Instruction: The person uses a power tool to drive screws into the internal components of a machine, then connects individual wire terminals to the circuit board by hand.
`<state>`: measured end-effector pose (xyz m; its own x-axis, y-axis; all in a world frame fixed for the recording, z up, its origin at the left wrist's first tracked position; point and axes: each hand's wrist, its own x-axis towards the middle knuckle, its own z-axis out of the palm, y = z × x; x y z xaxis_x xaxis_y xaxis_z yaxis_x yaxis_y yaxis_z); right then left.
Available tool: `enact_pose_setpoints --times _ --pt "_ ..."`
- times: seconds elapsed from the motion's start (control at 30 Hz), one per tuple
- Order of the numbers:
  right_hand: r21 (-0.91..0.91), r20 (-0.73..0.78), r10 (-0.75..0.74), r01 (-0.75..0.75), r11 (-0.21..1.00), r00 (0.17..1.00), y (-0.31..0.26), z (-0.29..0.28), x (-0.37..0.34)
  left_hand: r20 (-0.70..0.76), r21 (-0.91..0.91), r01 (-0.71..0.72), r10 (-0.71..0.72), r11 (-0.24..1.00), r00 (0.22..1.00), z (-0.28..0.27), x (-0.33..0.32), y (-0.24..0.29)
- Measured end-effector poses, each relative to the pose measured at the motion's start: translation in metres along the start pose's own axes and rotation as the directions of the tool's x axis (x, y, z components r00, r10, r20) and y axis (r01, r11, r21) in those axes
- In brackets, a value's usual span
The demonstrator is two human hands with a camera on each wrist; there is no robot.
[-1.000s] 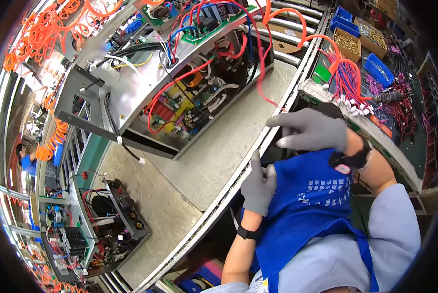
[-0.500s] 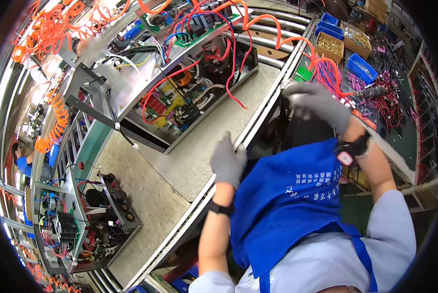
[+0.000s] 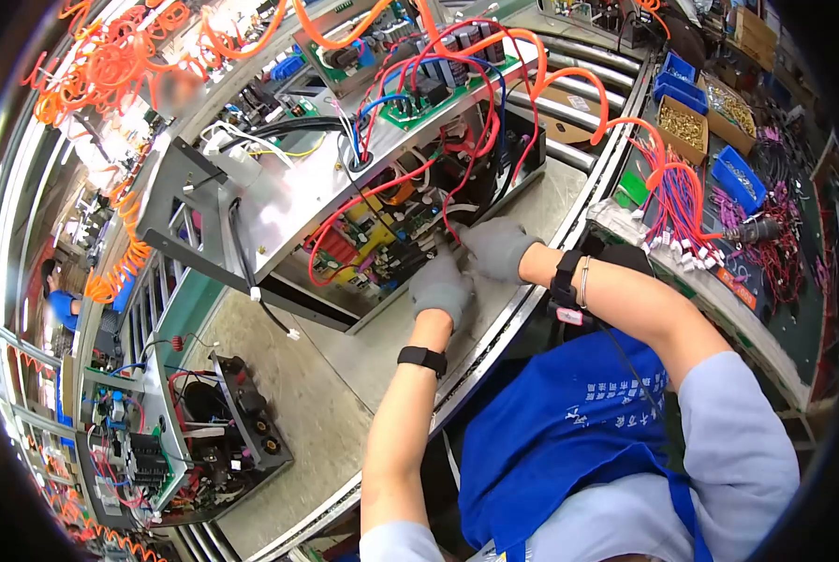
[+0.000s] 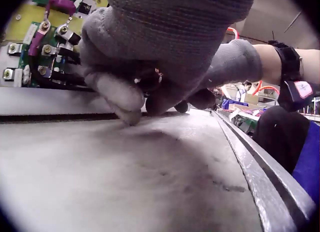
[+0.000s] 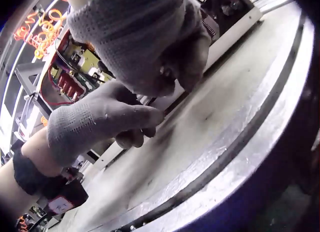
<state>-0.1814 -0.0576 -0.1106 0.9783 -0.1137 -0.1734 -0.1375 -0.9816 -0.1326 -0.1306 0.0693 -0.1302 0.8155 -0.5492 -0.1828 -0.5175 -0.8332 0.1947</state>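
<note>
Right grip (image 3: 499, 250) pinched on red wire (image 3: 447, 217); left grip (image 3: 441, 285) curled, can't tell on what. Apron print (image 3: 616, 399) illegible.

the wire (image 3: 447, 206) is red, the apron (image 3: 555, 459) blue.

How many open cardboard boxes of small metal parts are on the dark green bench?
2, side by side in the head view: the left cardboard box and the right cardboard box. Others may be hidden.
</note>
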Motion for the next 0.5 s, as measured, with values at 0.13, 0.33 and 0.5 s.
enact_pose_setpoints --times 0.13,0.33,0.5 --pt "-0.163 0.042 -0.032 0.038 0.986 0.999 0.0 0.002 0.013 -0.054 0.042 -0.101 0.103 0.994 0.993 0.002 0.01 -0.008" --pt "-0.263 0.073 -0.041 0.059 0.963 0.996 -0.008 -0.006 0.016 0.034 -0.022 -0.15 0.151 0.988 0.988 -0.008 0.026 -0.004" --pt "-0.321 0.063 -0.17 0.181 0.929 0.983 -0.003 0.019 0.038 0.088 -0.012 -0.148 0.148 0.989 0.985 -0.009 0.043 -0.01"
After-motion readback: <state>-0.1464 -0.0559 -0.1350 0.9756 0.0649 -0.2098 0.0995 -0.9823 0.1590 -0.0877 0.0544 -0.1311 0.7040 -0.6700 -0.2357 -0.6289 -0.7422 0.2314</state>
